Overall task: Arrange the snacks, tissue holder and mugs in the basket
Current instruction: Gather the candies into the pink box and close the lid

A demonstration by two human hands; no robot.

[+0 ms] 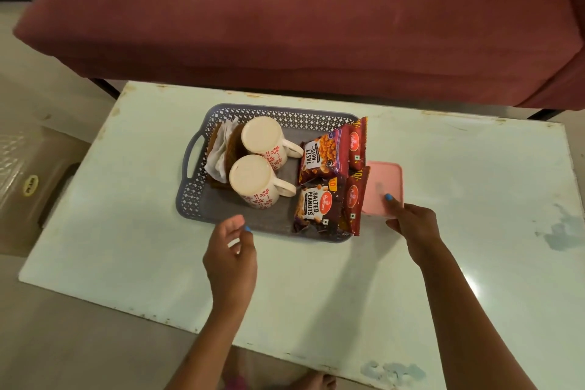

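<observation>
Already loaded, the grey lattice basket point(202, 199) on the white table point(443, 247) holds two upturned mugs point(258, 182) at centre, a tissue holder point(221, 152) at nine o'clock and four snack packets point(332, 174) leaning at three o'clock. Just outside, the right hand point(411, 222) pinches a pink lid point(384, 187) lying against the basket's three-o'clock side. At six o'clock, the left hand point(232, 250) hovers near the rim, fingers loosely curled and empty.

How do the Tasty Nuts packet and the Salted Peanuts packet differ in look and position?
The Tasty Nuts packet lies farther from the person, the Salted Peanuts packet nearer. Tasty Nuts has a maroon front showing orange nuts; Salted Peanuts is darker brown with a red logo. Both lie at the right end of the basket.
</observation>
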